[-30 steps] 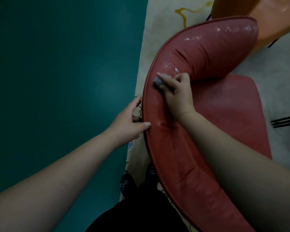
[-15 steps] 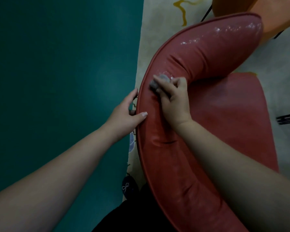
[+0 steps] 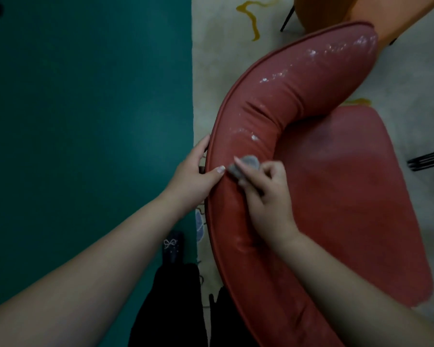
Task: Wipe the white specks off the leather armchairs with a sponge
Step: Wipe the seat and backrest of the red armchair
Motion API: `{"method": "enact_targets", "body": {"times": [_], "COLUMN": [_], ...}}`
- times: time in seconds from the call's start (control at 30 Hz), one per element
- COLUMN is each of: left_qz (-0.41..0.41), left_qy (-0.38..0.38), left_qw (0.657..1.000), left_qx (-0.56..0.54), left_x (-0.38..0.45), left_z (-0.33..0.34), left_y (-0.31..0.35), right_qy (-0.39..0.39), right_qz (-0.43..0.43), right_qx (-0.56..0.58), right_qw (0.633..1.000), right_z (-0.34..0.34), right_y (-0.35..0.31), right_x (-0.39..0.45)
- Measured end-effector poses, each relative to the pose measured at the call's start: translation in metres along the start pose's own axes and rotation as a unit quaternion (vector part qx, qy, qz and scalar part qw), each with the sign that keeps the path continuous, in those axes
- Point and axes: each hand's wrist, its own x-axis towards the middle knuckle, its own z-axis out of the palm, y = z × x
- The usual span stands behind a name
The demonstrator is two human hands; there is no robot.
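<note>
I see the right hand [image 3: 266, 194] pinching a grey sponge [image 3: 244, 166] in curled fingers, pressed to the padded backrest of the red armchair [image 3: 298, 101]. The sponge sits just at 3 o'clock of the left thumb. The left hand [image 3: 194, 176] grips the backrest's outer edge, thumb on top. White specks [image 3: 311, 52] lie toward 1 o'clock along the backrest, well apart from the sponge.

Right hand [image 3: 266, 194] slid sponge [image 3: 244, 166] back along backrest [image 3: 281, 101], beside left thumb
</note>
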Motion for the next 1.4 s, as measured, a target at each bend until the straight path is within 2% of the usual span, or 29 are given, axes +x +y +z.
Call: {"method": "enact_targets", "body": {"times": [0.17,0.23,0.47,0.6,0.73,0.87,0.93,1.07,1.13,1.3,1.4], "left_qz": [0.021,0.02,0.007,0.02,0.029,-0.001,-0.021,-0.023,-0.024,-0.029,-0.021], "left_qy": [-0.065,-0.09,-0.156,-0.184,-0.19,-0.161,-0.148,-0.153,-0.144,-0.113,-0.118], "left_qw": [0.997,0.995,0.986,0.98,0.98,0.987,0.989,0.988,0.989,0.993,0.992], "left_qx": [0.026,0.033,0.057,0.066,0.055,0.02,0.005,0.017,0.014,0.023,0.025], "left_x": [0.035,0.045,0.072,0.085,0.093,0.103,0.11,0.112,0.115,0.125,0.128], "left_z": [-0.016,-0.021,-0.038,-0.04,-0.04,-0.035,-0.033,-0.033,-0.033,-0.027,-0.02], "left_y": [0.014,0.017,0.028,0.028,0.024,0.029,0.032,0.042,0.046,0.059,0.064], "right_qy": [0.073,0.107,0.089,0.123,0.117,0.046,0.01,0.043,0.044,0.013,0.06], "right_qz": [0.042,0.086,0.074,0.102,0.126,0.059,0.043,0.059,0.065,0.019,0.033], "right_qx": [-0.048,-0.039,-0.06,-0.083,-0.067,-0.052,-0.058,-0.082,-0.075,-0.062,-0.087], "right_qw": [0.995,0.99,0.991,0.984,0.983,0.996,0.997,0.994,0.994,0.998,0.994], "right_z": [0.014,0.016,0.023,0.02,0.02,0.021,0.016,0.005,0.007,0.009,0.003], "right_y": [0.005,0.008,-0.015,-0.005,0.003,-0.017,-0.016,0.004,0.005,-0.002,0.015], "right_x": [0.061,0.092,0.036,0.089,0.107,0.063,0.073,0.127,0.121,0.099,0.142]}}
